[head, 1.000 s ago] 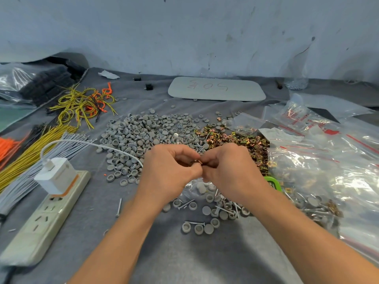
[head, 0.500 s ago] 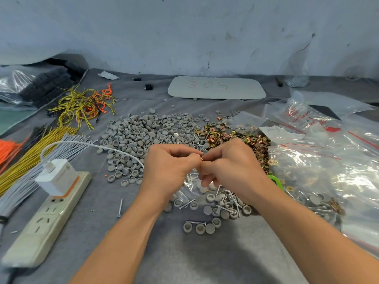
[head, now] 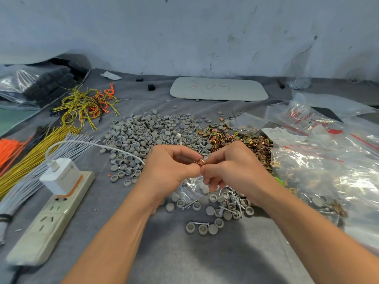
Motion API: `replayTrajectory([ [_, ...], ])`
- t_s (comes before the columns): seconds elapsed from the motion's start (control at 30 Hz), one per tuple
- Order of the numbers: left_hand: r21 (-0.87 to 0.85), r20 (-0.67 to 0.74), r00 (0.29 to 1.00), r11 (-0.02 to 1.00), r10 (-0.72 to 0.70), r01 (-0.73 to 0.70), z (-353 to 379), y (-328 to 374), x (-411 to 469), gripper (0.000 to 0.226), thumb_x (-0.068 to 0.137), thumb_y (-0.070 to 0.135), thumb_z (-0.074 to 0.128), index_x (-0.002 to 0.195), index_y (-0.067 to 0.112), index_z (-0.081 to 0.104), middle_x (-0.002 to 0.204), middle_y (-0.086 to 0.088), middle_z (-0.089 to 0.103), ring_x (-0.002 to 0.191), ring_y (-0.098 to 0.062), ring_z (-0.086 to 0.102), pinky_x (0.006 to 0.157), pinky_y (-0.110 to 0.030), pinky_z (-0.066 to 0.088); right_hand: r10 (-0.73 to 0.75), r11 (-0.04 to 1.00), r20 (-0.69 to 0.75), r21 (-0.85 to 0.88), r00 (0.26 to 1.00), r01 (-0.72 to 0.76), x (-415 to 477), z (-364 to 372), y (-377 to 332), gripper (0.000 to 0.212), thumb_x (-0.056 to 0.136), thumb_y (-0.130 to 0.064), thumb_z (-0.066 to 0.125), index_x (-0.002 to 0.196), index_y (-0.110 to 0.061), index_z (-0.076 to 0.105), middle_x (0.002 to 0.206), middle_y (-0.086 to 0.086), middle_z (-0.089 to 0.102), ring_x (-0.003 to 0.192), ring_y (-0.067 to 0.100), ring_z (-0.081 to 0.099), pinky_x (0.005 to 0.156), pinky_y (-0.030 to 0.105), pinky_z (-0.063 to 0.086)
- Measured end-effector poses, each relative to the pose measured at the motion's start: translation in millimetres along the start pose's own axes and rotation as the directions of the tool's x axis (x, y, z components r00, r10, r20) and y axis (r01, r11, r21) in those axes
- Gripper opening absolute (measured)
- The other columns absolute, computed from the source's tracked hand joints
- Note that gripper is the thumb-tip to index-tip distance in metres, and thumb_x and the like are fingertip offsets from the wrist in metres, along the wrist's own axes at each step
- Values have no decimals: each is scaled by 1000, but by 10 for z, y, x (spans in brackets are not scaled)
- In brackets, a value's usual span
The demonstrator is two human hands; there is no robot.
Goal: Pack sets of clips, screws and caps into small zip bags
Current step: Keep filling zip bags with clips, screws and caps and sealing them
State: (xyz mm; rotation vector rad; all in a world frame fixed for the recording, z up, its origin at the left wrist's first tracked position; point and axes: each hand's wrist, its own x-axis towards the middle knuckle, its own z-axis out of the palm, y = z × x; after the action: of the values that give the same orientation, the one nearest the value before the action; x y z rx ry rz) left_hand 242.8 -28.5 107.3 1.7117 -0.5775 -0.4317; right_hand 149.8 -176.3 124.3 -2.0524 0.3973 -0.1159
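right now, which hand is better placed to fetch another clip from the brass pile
Probably right: the right hand lies just in front of the clip pile, while the left hand sits by the grey caps and would have to cross over. Both pinch one clip above the small bag.

The small zip bag (head: 191, 188) is mostly hidden behind the left hand (head: 170, 171) and the right hand (head: 235, 169). The clip (head: 200, 162) at their fingertips is too small to see clearly.
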Motion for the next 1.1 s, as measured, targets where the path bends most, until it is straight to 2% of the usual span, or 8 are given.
replayTrajectory([
  [0.1, 180, -19, 999, 983, 38, -34, 80, 5, -8, 20, 57, 21, 78, 73, 34, 79, 68, 6, 76, 59, -4, 67, 55, -20, 51, -22, 994, -12, -103, 1000, 21, -14, 28, 28, 17, 77, -4, 72, 62, -10, 77, 54, 6, 70, 50, 15, 69, 48, 15, 46],
  [0.2, 269, -24, 996, 960, 91, -82, 100, -5, -20, 26, 69, 10, 77, 72, 36, 78, 64, 10, 74, 50, -1, 59, 47, -17, 44, -35, 995, 6, -90, 999, 36, -10, -4, 37, 17, 78, -4, 73, 63, -10, 77, 56, 7, 71, 50, 19, 69, 51, 21, 51],
  [0.27, 277, -51, 993, 957, 104, -86, 58, 2, -27, 33, 74, 4, 75, 72, 37, 79, 65, 9, 75, 54, -5, 62, 50, -21, 48, -31, 998, 26, -45, 999, 33, -3, -52, 49, 16, 81, -6, 75, 66, -10, 78, 60, 8, 73, 51, 21, 71, 50, 22, 51],
  [0.4, 19, -106, 994, 999, -29, 31, 1, 44, -25, 33, 78, -7, 71, 79, 24, 83, 77, -3, 79, 68, -15, 73, 59, -21, 57, -4, 1000, 60, 27, 998, 2, -6, -111, 77, 12, 81, -11, 75, 70, -12, 78, 65, 10, 74, 54, 21, 72, 48, 21, 46],
  [0.5, -218, -10, 984, 961, -177, 171, 26, 66, -3, 31, 85, -13, 63, 83, 12, 80, 82, -11, 79, 68, -13, 72, 58, -18, 56, 45, 993, 87, 106, 995, -54, -11, -125, 96, 12, 81, -8, 76, 69, -9, 76, 67, 14, 74, 51, 21, 68, 47, 25, 46],
  [0.7, -69, 191, 976, 990, -105, 120, 54, 44, -33, 26, 90, -1, 72, 88, 21, 85, 80, -4, 78, 66, -6, 66, 61, -15, 53, 103, 994, 157, 12, 982, -106, -21, -133, 126, 12, 78, -6, 75, 66, -4, 74, 64, 15, 73, 47, 20, 61, 47, 24, 47],
  [0.83, 32, 140, 989, 998, -54, 50, 101, 45, -58, 27, 82, 0, 81, 82, 27, 85, 84, 1, 80, 76, -3, 73, 66, -11, 51, 110, 994, 182, 0, 977, -112, -27, -143, 136, 12, 79, -9, 77, 69, -4, 75, 64, 13, 72, 46, 18, 58, 47, 23, 46],
  [1.1, -189, -39, 990, 974, -134, 125, 181, 2, -63, 38, 77, -15, 75, 80, 22, 84, 69, -6, 73, 55, -8, 60, 54, -17, 50, 81, 992, 220, 74, 972, -99, -3, -101, 101, 13, 86, -4, 75, 74, -1, 78, 58, 15, 66, 40, 14, 47, 43, 21, 39],
])
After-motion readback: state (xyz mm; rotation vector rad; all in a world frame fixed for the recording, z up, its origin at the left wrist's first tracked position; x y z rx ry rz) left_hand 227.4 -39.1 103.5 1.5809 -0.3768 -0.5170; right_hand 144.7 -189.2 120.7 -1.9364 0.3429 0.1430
